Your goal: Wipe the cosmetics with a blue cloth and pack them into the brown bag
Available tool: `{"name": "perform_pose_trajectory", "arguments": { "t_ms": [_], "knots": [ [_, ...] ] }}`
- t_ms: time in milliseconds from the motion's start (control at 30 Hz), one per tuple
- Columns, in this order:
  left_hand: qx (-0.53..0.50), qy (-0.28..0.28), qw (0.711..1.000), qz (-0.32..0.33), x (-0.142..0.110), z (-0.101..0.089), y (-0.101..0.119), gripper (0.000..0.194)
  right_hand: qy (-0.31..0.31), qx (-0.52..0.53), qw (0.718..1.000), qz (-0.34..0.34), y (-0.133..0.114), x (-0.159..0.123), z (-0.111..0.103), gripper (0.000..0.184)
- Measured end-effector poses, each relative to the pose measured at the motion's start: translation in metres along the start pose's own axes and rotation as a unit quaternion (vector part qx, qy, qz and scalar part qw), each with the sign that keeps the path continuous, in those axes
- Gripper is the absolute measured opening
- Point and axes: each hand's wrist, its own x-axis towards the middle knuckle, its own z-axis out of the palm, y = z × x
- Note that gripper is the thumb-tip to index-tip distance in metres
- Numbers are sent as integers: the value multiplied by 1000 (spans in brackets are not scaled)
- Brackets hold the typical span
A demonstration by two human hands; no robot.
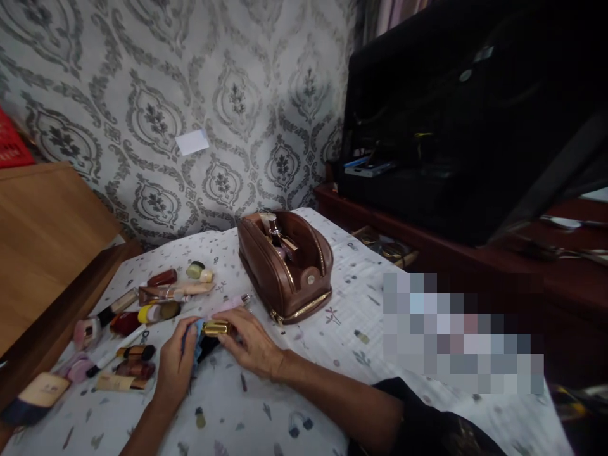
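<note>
My right hand (249, 342) grips a small shiny gold cosmetic tube (217, 327), like a lipstick, lying sideways in its fingers. Close against it, my left hand (175, 362) is closed on a light-blue cloth (196, 342), whose lower part looks dark. The cloth meets the left end of the tube. Beyond my hands a brown leather toiletry bag (261, 273) stands unzipped, with a few cosmetics (274, 229) inside. A pale pink tube (229, 304) lies just behind my right hand, partly hidden by it.
Several cosmetics lie at the left, among them a yellow-capped bottle (159, 311), a beige tube (121, 382) and a dark-capped foundation bottle (40, 396). A wooden panel (52, 221) borders the left. A large black screen (441, 120) stands at the right. One patch of the tablecloth is pixelated.
</note>
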Motion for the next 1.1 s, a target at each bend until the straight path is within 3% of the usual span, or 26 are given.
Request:
{"name": "perform_pose_trajectory", "arguments": {
  "t_ms": [200, 333, 433, 600, 800, 1100],
  "knots": [
    [-91, 28, 993, -66, 3, -9, 8, 39, -47, 0, 998, 46, -3, -3, 1, 36],
    [-209, 51, 960, -181, 3, -9, 8, 42, -78, -15, 997, 24, -6, -1, 1, 37],
    [-248, 50, 941, -224, 3, -8, 9, 39, -86, -27, 996, 11, -6, 1, 0, 34],
    [-298, 28, 931, -208, 5, -7, 12, 39, -83, -16, 996, 33, -5, 1, 0, 31],
    [-273, -17, 950, -148, 4, -9, 11, 35, -81, 20, 992, 98, -12, 5, -5, 25],
    [-273, -29, 947, -165, -2, -12, 8, 41, -128, 125, 966, 187, -8, 3, 3, 30]
  ]
}}
